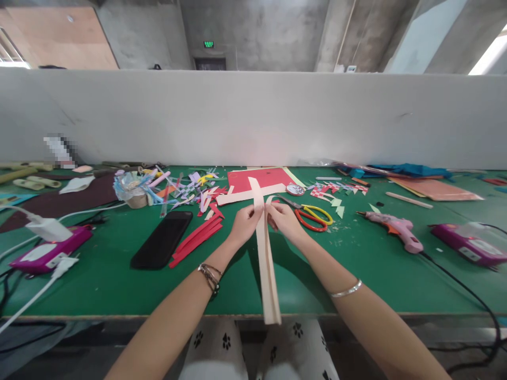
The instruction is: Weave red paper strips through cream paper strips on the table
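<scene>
Several long cream paper strips cross one another between my hands, with their long ends hanging toward me past the table's front edge. My left hand pinches the strips near the crossing. From the other side my right hand has its fingers closed on a strip that curls over. Another cream strip lies crosswise just beyond my fingers. Red-and-yellow-handled scissors rest on the table to the right of my right hand. Red paper strips lie left of my left hand. My fingertips are partly hidden.
A black phone lies at left, below a pile of paper scraps. Red paper sheets lie behind. At right are a pink glue gun, its cord, and a purple power strip; another purple power strip sits far left.
</scene>
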`<control>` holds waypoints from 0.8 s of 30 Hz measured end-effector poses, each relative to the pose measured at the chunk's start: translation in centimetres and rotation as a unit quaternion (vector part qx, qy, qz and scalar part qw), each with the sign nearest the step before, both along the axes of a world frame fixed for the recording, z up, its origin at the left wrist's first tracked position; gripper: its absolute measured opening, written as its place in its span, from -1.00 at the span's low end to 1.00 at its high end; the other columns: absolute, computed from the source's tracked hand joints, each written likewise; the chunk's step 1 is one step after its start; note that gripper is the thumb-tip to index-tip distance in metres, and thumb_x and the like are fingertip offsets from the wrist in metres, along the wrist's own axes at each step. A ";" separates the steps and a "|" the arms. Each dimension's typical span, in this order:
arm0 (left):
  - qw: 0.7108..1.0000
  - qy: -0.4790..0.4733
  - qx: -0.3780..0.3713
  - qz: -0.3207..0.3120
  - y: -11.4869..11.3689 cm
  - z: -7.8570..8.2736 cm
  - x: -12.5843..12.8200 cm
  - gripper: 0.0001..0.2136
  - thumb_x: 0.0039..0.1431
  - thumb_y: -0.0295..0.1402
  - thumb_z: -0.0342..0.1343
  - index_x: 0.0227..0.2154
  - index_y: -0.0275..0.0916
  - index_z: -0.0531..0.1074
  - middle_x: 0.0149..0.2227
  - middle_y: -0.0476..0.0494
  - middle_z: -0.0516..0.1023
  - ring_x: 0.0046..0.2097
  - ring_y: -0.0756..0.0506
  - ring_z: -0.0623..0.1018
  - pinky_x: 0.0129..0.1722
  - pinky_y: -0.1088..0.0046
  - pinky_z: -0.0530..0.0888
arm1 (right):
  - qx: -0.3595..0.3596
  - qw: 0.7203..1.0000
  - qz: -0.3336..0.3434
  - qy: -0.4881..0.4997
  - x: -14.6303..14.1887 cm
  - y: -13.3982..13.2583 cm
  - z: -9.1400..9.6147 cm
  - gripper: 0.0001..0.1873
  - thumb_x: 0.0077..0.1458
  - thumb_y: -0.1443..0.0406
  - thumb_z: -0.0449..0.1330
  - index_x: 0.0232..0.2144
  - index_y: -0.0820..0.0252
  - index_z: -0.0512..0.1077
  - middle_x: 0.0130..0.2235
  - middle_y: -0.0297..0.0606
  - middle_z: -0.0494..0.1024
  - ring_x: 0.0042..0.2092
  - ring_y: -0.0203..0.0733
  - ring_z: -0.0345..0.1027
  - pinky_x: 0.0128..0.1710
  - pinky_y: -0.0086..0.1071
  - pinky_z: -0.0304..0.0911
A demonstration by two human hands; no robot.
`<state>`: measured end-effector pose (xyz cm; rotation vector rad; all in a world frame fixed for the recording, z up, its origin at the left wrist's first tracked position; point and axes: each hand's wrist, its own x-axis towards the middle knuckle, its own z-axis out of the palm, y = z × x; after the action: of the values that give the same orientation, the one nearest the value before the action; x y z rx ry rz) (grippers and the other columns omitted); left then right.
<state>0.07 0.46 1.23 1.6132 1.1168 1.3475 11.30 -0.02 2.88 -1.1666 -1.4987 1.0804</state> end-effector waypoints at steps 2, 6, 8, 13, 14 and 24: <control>1.000 -0.005 0.007 0.011 0.0 0.1 -0.1 -0.74 -0.04 -0.27 -0.04 -0.74 -0.27 0.24 -0.72 0.08 0.18 -0.60 0.05 0.18 -0.60 0.55 0.12 | -0.007 1.000 0.013 0.000 -0.1 -0.1 0.1 -0.64 -0.02 0.25 -0.02 -0.79 0.19 0.08 -0.84 -0.52 0.09 -0.78 -0.49 -0.07 -0.76 -0.55 -0.11; 0.999 -0.027 0.008 0.039 -0.1 0.3 -0.2 -0.73 -0.04 -0.26 -0.05 -0.74 -0.26 0.19 -0.73 0.10 0.15 -0.62 0.07 0.15 -0.61 0.55 0.11 | -0.014 1.000 0.013 -0.019 0.0 -0.1 0.1 -0.65 -0.02 0.28 -0.02 -0.77 0.19 0.09 -0.85 -0.54 0.09 -0.79 -0.50 -0.09 -0.76 -0.55 -0.12; 0.999 -0.034 -0.001 0.036 -0.1 0.3 -0.2 -0.73 -0.04 -0.24 -0.05 -0.73 -0.26 0.20 -0.72 0.09 0.16 -0.61 0.07 0.16 -0.60 0.55 0.12 | -0.006 1.000 0.008 -0.026 0.1 0.0 0.0 -0.65 -0.02 0.28 -0.01 -0.78 0.19 0.07 -0.84 -0.54 0.09 -0.79 -0.50 -0.09 -0.76 -0.55 -0.12; 0.996 -0.001 -0.036 -0.080 0.0 0.2 0.0 -0.72 -0.09 -0.17 -0.02 -0.66 -0.30 0.30 -0.67 0.07 0.26 -0.56 0.05 0.23 -0.56 0.55 0.17 | 0.052 0.998 -0.031 0.016 0.4 0.4 -0.2 -0.65 0.00 0.26 -0.05 -0.76 0.20 0.10 -0.82 -0.54 0.11 -0.77 -0.50 -0.05 -0.74 -0.56 -0.07; 0.995 0.007 -0.031 -0.091 0.0 0.1 0.0 -0.71 -0.08 -0.16 -0.03 -0.66 -0.30 0.30 -0.67 0.06 0.26 -0.55 0.04 0.23 -0.56 0.55 0.16 | 0.056 0.998 -0.036 0.018 0.4 0.4 -0.2 -0.65 0.01 0.25 -0.05 -0.76 0.19 0.10 -0.82 -0.54 0.11 -0.77 -0.50 -0.05 -0.74 -0.56 -0.07; 0.999 0.040 0.009 0.016 0.2 -0.4 -0.2 -0.63 -0.05 -0.08 -0.14 -0.74 -0.27 0.16 -0.71 0.07 0.11 -0.59 0.06 0.14 -0.60 0.53 0.09 | 0.027 0.999 0.029 -0.013 -0.1 -0.1 -0.1 -0.66 0.00 0.26 -0.03 -0.75 0.20 0.11 -0.82 -0.54 0.11 -0.78 -0.49 -0.05 -0.77 -0.56 -0.09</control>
<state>-0.16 0.71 0.85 1.6824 1.1859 1.3265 11.20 -0.13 2.76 -1.1097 -1.5797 1.0603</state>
